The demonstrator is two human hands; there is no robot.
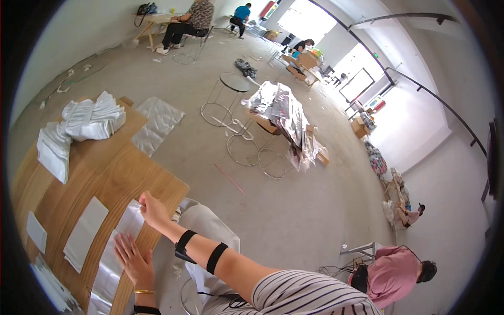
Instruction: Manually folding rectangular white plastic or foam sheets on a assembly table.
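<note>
A long, shiny, translucent plastic bag (108, 266) lies along the near edge of the wooden table (163, 181). My left hand (135, 261), a gold bracelet at its wrist, rests flat on it with the fingers stretched out. At the bag's far end my right hand (152, 208) is closed, with thumb and fingers pinching its edge. Beside the bag lies a small stack of flat white sheets (86, 233). Another white piece (37, 233) sits farther left, and a pile of silvery bags (52, 286) is at the lower left.
Bundled white packets (94, 116) lie at the table's far end. A clear plastic sheet (157, 123) lies on the floor beyond. Ahead stand a round stool (234, 82) and a heap of silvery film (281, 113). A person in pink (391, 275) sits at the right; others work farther off.
</note>
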